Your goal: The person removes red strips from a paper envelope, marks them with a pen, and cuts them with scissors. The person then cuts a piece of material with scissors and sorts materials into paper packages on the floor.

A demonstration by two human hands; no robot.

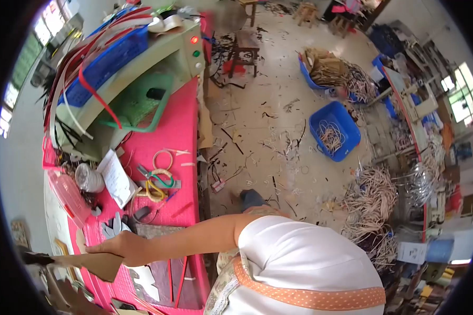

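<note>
My right hand [125, 248] reaches across the pink-covered table [134, 157]. It is closed on a flat tan piece [101, 265], cardboard or leather, whose far end fades into a dark, distorted patch at the lower left. Grey pieces [115, 226] lie just above the hand, beside a small dark object [141, 213]. Scissors [155, 190] with yellow and green handles rest on a metal ruler [171, 184]. Below my forearm are a white cut piece [145, 282] and thin red strips [181, 282] on a grey mat [194, 286]. My left hand does not show.
A pale machine [181, 55] carries a blue basket [110, 63] with hanging straps; a green tray [160, 107] sits within it. Written paper [116, 178] and a white spool [89, 178] are nearby. Scraps, a stool [245, 50], a blue tub [347, 149] and cord bundles [370, 199] occupy the floor.
</note>
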